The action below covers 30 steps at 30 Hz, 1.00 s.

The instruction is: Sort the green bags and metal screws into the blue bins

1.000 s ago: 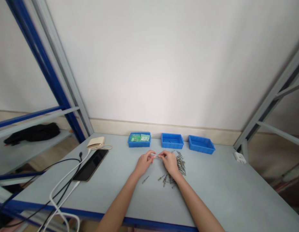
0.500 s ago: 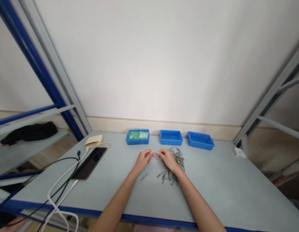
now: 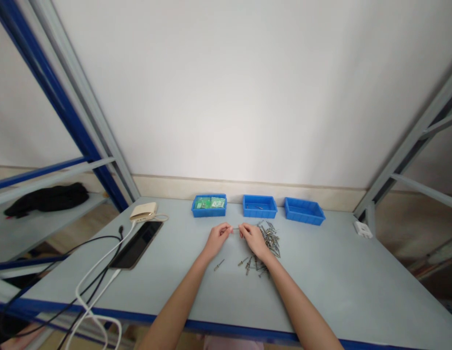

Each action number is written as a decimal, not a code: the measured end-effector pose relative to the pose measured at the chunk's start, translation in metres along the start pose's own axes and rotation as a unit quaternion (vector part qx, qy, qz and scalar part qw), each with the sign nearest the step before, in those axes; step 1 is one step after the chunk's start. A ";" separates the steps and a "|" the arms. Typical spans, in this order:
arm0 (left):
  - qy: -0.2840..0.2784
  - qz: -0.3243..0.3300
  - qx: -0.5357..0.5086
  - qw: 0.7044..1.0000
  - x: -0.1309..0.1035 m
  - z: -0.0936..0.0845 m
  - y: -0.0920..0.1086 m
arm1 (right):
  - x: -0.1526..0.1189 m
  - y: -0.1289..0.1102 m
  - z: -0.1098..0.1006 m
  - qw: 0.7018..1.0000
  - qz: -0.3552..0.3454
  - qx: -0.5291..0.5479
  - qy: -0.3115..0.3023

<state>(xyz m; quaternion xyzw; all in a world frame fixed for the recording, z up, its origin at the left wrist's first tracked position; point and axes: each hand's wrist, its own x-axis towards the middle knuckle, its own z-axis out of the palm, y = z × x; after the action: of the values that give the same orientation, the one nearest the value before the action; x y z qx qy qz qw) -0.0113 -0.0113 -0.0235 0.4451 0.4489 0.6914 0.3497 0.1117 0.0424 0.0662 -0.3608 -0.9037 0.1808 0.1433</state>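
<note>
My left hand (image 3: 219, 239) and my right hand (image 3: 253, 239) face each other above the table, fingertips pinched. Between them runs a thin metal blind rivet (image 3: 236, 229), one end in each pinch; its ends are hidden by the fingers. Beside and partly under my right wrist lies a loose pile of similar rivets (image 3: 271, 239). A few stray ones lie nearer me, and a single rivet (image 3: 219, 265) rests apart, close to my left forearm.
Along the wall stand a blue bin (image 3: 209, 212) with green-and-white packets, a middle blue bin (image 3: 260, 213) holding a few small pieces, and a right blue bin (image 3: 305, 218). Leftward are a phone (image 3: 136, 245), a cream box (image 3: 143, 212) and cables. A white adapter (image 3: 362, 229) sits far right.
My fingertips have drawn slightly apart, so more of the rivet's thin shank shows between them. The whole view has shifted a little; the pile and bins stay put.
</note>
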 end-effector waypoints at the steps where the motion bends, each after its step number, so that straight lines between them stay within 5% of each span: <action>1: -0.002 -0.002 0.006 1.000 0.000 0.000 0.001 | 0.000 0.001 0.001 1.000 0.005 0.000 -0.010; 10: 0.011 -0.011 -0.017 1.000 0.002 0.001 0.000 | -0.001 0.004 0.002 1.000 -0.012 0.008 0.007; 15: 0.048 -0.018 0.000 0.999 0.004 -0.003 -0.007 | 0.009 0.006 -0.021 0.998 -0.036 -0.026 -0.044; 19: 0.143 -0.036 -0.029 0.989 0.009 -0.009 -0.013 | 0.042 0.015 -0.061 0.988 0.004 -0.107 0.115; 24: 0.184 -0.035 -0.033 0.982 0.012 -0.013 -0.015 | 0.067 0.023 -0.086 0.947 0.001 -0.293 0.132; 27: 0.168 -0.023 -0.016 0.985 0.011 -0.011 -0.016 | 0.053 0.013 -0.070 0.965 -0.055 -0.245 0.071; 30: 0.158 -0.016 -0.011 0.987 0.010 -0.010 -0.016 | 0.024 -0.006 -0.038 0.968 -0.174 -0.126 -0.132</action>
<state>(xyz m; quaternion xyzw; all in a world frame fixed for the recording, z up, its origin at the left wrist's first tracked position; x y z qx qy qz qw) -0.0227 0.0004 -0.0369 0.3194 0.4981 0.7522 0.2898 0.1061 0.0643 0.1058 -0.1859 -0.9789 0.0842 0.0054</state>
